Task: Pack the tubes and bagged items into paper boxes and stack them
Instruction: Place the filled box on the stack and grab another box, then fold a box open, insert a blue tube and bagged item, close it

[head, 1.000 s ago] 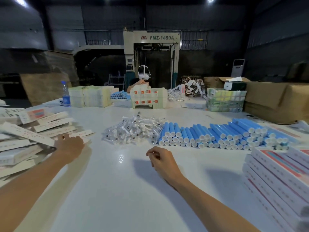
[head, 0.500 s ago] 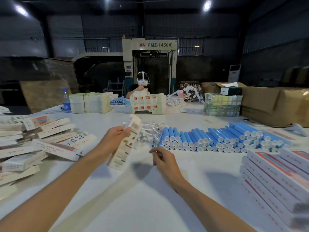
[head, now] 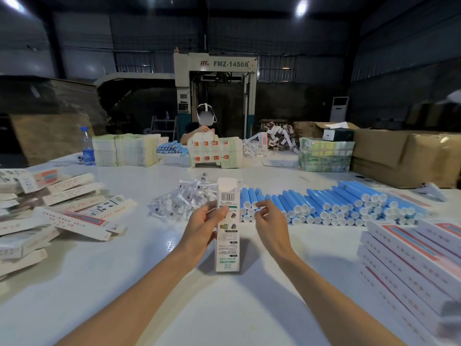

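White card with a barcode on it: that is the paper box (head: 227, 228) my left hand (head: 203, 227) grips at mid-length, thumb across its face, holding it on end above the middle of the bench (head: 224, 308). My right hand (head: 270, 222) hovers just beside the box, apart from it, fingers loosely curled and holding nothing I can see. Beyond both hands lie the bagged items (head: 182, 198) in a loose heap and, to their right, the blue tubes (head: 331, 203) stacked in rows with white caps toward me. Flat unfolded boxes (head: 62, 211) sprawl at my left; packed boxes (head: 411, 258) stand stacked at my right.
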Motion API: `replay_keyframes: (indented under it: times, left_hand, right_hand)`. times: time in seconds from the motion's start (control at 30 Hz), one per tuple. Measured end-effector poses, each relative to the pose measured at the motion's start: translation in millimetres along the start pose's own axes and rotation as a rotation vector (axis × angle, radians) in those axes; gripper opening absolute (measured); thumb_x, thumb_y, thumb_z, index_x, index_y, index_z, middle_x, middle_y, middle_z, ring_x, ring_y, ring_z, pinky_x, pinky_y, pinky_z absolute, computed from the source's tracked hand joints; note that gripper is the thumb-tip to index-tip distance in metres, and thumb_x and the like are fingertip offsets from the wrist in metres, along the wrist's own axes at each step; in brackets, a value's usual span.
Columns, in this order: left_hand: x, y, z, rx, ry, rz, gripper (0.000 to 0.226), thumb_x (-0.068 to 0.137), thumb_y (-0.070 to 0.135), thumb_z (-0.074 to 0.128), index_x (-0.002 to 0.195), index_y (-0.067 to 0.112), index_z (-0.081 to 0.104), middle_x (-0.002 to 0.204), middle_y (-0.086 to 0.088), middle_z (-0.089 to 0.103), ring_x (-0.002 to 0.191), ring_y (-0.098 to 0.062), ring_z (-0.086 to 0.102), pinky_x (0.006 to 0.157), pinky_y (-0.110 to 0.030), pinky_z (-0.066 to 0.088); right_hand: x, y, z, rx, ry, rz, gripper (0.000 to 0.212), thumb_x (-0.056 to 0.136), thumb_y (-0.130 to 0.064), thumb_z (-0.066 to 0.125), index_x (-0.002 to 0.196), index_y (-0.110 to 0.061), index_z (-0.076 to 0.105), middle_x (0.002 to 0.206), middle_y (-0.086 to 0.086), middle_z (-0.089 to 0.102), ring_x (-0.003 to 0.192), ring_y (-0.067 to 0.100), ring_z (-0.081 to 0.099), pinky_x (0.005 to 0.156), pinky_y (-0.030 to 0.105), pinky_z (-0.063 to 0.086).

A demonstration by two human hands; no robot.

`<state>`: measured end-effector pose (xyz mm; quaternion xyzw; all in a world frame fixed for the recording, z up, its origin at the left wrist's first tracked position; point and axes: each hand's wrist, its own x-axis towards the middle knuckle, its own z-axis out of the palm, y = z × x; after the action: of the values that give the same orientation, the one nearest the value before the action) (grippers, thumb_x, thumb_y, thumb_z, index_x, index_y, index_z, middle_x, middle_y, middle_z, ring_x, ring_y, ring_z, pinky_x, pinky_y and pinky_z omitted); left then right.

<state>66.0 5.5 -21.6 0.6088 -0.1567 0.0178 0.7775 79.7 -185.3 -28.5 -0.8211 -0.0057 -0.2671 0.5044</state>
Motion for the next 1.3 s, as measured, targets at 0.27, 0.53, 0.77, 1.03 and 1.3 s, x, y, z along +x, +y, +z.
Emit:
replay_keyframes:
  times: [0.27,0.53,0.77,1.03,1.3]
  left_hand:
    - [1.5,1.5,-3.1,0.078,0.002,0.027,0.030,0.103,0.023,0.069,0.131,0.014,0.065,0.113,-0.012,0.080,0.104,-0.029,0.076,0.093,-0.046,0.060]
    - [2.9,1.7,-3.4,0.065,-0.042,0.032,0.034,0.103,0.025,0.069,0.133,0.012,0.062,0.115,-0.009,0.080,0.106,-0.025,0.077,0.092,-0.041,0.061]
    - [2.4,3.5,-4.0,0.088,-0.041,0.037,0.031,0.103,0.023,0.069,0.132,0.014,0.068,0.118,-0.011,0.079,0.115,-0.034,0.074,0.100,-0.048,0.060]
    - [-2.2,8.2,-3.6,0.081,-0.050,0.065,0.031,0.101,0.020,0.071,0.131,0.013,0.069,0.118,-0.010,0.080,0.110,-0.028,0.076,0.088,-0.032,0.063]
    - [-3.0,11.8,-2.2,0.095,-0.065,0.088,0.045,0.089,0.031,0.080,0.131,0.015,0.070,0.121,-0.008,0.079,0.111,-0.027,0.077,0.091,-0.039,0.064]
  right_hand:
    - [100.8,41.4,-43.0,-0.930,0.058,-0.026,0.035,0.109,-0.030,0.046,0.128,-0.003,0.057,0.131,0.014,0.054,0.123,0.032,0.048,0.099,0.043,0.045]
    - [117.8,63.0,-37.4,-1.388,-0.064,-0.115,0.022,0.103,-0.022,0.056,0.123,-0.017,0.064,0.128,0.007,0.053,0.121,0.026,0.049,0.098,0.034,0.045]
    - [101.8,39.1,-30.5,-1.484,-0.122,-0.107,0.034,0.088,-0.003,0.071,0.121,-0.006,0.062,0.114,0.009,0.065,0.106,0.024,0.061,0.088,0.028,0.049]
    - [75.1,30.7,-46.2,-1.121,0.036,-0.124,0.082,0.090,-0.003,0.066,0.157,-0.002,0.018,0.114,0.016,0.064,0.105,0.032,0.062,0.083,0.038,0.050]
    - [38.7,-43.1,-93.8,0.415,0.020,-0.064,0.088,0.099,-0.003,0.067,0.158,-0.038,0.013,0.114,0.013,0.070,0.101,0.028,0.074,0.080,0.042,0.065]
